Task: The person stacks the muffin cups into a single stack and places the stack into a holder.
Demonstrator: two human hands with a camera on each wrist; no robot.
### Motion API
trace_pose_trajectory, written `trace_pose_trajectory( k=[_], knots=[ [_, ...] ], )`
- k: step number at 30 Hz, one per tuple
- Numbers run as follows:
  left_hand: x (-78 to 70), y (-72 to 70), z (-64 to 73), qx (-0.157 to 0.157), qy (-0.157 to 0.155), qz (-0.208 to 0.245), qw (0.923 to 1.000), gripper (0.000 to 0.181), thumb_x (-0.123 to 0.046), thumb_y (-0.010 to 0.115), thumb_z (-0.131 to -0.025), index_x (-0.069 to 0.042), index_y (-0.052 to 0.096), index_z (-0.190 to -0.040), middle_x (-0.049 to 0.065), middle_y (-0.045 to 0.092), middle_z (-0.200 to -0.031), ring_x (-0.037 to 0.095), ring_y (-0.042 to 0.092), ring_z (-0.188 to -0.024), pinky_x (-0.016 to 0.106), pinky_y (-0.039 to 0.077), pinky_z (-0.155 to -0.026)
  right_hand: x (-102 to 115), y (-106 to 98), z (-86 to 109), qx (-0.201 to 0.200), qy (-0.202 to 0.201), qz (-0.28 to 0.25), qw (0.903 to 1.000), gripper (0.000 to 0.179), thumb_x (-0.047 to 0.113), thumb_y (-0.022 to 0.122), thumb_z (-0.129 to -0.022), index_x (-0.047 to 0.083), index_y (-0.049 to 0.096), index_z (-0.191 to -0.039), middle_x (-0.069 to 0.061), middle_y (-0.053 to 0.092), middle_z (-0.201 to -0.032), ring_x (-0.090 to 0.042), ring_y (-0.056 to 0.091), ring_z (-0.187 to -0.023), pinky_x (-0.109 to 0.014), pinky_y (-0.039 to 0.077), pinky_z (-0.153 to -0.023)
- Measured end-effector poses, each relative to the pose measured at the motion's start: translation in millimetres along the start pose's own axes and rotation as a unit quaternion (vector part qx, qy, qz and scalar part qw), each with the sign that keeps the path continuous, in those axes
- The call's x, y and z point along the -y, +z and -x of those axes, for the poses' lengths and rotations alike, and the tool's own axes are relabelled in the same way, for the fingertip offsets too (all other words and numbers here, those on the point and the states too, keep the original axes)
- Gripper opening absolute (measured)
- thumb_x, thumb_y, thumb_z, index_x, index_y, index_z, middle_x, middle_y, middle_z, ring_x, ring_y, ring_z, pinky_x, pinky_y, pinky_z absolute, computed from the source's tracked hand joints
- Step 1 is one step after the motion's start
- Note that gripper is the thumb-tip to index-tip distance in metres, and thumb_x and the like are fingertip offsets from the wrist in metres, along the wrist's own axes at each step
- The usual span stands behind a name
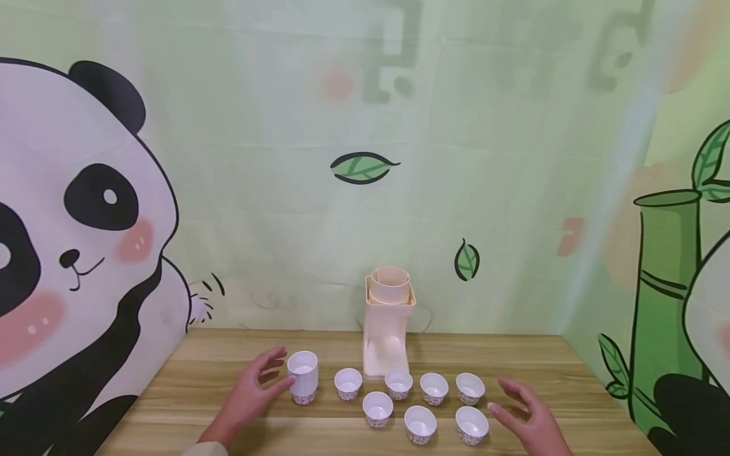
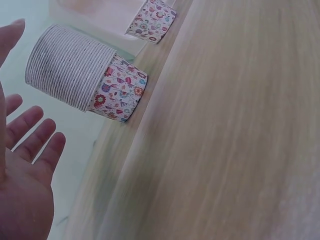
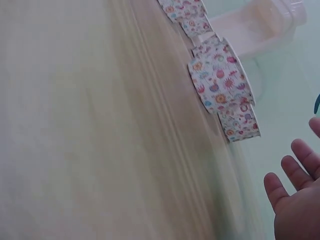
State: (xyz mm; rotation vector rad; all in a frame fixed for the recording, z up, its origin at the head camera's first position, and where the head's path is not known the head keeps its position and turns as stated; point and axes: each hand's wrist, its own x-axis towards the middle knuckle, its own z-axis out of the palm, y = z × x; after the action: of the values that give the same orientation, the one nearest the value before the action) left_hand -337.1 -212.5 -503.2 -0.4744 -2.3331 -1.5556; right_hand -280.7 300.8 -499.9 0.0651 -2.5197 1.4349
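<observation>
A tall stack of nested white paper cups [image 1: 303,375] with a floral print stands at the left of the table. My left hand [image 1: 259,387] is just beside it, fingers spread and relaxed; in the left wrist view, a gap shows between that hand [image 2: 27,165] and the stack [image 2: 85,75]. Several single floral paper cups stand upright in two loose rows, among them a back-left cup [image 1: 348,384] and a front-right cup [image 1: 471,425]. To the right of these, my right hand [image 1: 531,415] hovers with loosely bent fingers and holds nothing.
Behind the cups stands a pale pink dispenser-like stand [image 1: 386,342] with a round cylinder [image 1: 390,285] on top. The wooden table [image 1: 239,354] ends at a green backdrop [image 1: 256,190] printed with pandas, leaves and bamboo.
</observation>
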Motion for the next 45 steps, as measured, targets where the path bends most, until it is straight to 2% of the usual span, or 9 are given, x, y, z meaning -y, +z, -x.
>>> trace_pose_trajectory(
  k=[5, 9, 17, 25, 30, 35, 38, 45],
  knots=[
    [5.3, 4.0, -3.4, 0.007, -0.011, 0.033, 0.9994, 0.064, -0.026, 0.075, -0.080, -0.009, 0.046, -0.135, 0.017, 0.053, -0.131, 0.033, 0.053, -0.118, 0.045, 0.045, -0.100, 2.5, 6.2, 4.6, -0.002, 0.069, -0.058, 0.9959, 0.066, 0.035, 0.072, -0.082, 0.002, 0.047, -0.133, -0.019, 0.051, -0.133, -0.032, 0.048, -0.124, -0.025, 0.051, -0.089],
    [5.5, 5.7, -5.8, 0.002, -0.023, 0.052, 0.9984, 0.064, -0.026, 0.076, -0.078, -0.009, 0.047, -0.133, 0.016, 0.054, -0.131, 0.031, 0.053, -0.118, 0.046, 0.044, -0.101, 0.9, 11.0, 7.7, -0.001, 0.086, -0.071, 0.9938, 0.065, 0.031, 0.076, -0.079, 0.001, 0.050, -0.130, -0.019, 0.055, -0.130, -0.031, 0.051, -0.122, -0.027, 0.052, -0.090],
    [7.3, 8.0, -10.5, -0.003, -0.038, 0.072, 0.9966, 0.061, -0.025, 0.077, -0.077, -0.011, 0.050, -0.130, 0.010, 0.056, -0.130, 0.028, 0.053, -0.119, 0.043, 0.045, -0.101, -3.9, 18.2, 12.5, 0.011, 0.065, -0.070, 0.9953, 0.059, 0.022, 0.081, -0.072, 0.000, 0.057, -0.122, -0.016, 0.062, -0.122, -0.027, 0.058, -0.113, -0.024, 0.052, -0.087],
    [10.3, 8.7, -12.6, 0.005, -0.036, 0.086, 0.9956, 0.058, -0.023, 0.076, -0.079, -0.010, 0.051, -0.130, 0.011, 0.055, -0.132, 0.029, 0.051, -0.122, 0.039, 0.045, -0.101, -5.5, 23.4, 10.8, 0.029, 0.070, -0.062, 0.9952, 0.059, 0.022, 0.083, -0.070, 0.000, 0.059, -0.120, -0.014, 0.064, -0.119, -0.024, 0.059, -0.113, -0.028, 0.051, -0.092],
    [7.3, 8.9, -12.7, 0.008, -0.032, 0.091, 0.9953, 0.057, -0.020, 0.074, -0.080, -0.005, 0.050, -0.130, 0.015, 0.054, -0.133, 0.032, 0.050, -0.123, 0.040, 0.045, -0.101, -8.7, 23.8, 10.7, 0.054, 0.045, -0.050, 0.9963, 0.061, 0.023, 0.083, -0.069, -0.001, 0.059, -0.120, -0.015, 0.064, -0.120, -0.017, 0.060, -0.109, -0.020, 0.050, -0.091],
    [7.2, 9.6, -12.3, 0.008, -0.055, 0.096, 0.9939, 0.060, -0.020, 0.077, -0.077, -0.005, 0.052, -0.129, 0.015, 0.056, -0.131, 0.030, 0.053, -0.120, 0.031, 0.048, -0.098, -11.5, 24.4, 7.7, 0.080, 0.020, -0.022, 0.9963, 0.062, 0.026, 0.083, -0.070, 0.000, 0.059, -0.121, -0.015, 0.064, -0.118, -0.009, 0.061, -0.105, -0.019, 0.049, -0.089],
    [6.3, 10.5, -12.5, 0.013, -0.061, 0.097, 0.9933, 0.060, -0.019, 0.077, -0.077, -0.006, 0.052, -0.130, 0.015, 0.057, -0.128, 0.029, 0.054, -0.118, 0.027, 0.049, -0.095, -10.9, 24.6, 6.2, 0.087, 0.013, -0.003, 0.9961, 0.063, 0.029, 0.083, -0.069, 0.002, 0.060, -0.121, -0.014, 0.065, -0.117, -0.009, 0.061, -0.103, -0.019, 0.050, -0.087],
    [2.4, 13.6, -13.8, 0.017, -0.061, 0.106, 0.9923, 0.060, -0.018, 0.077, -0.077, -0.005, 0.051, -0.130, 0.018, 0.059, -0.124, 0.031, 0.057, -0.114, 0.030, 0.050, -0.094, -8.9, 25.0, 5.7, 0.089, 0.020, 0.035, 0.9952, 0.064, 0.034, 0.084, -0.067, 0.007, 0.062, -0.120, -0.009, 0.067, -0.115, -0.011, 0.062, -0.101, -0.019, 0.050, -0.083]
  ],
)
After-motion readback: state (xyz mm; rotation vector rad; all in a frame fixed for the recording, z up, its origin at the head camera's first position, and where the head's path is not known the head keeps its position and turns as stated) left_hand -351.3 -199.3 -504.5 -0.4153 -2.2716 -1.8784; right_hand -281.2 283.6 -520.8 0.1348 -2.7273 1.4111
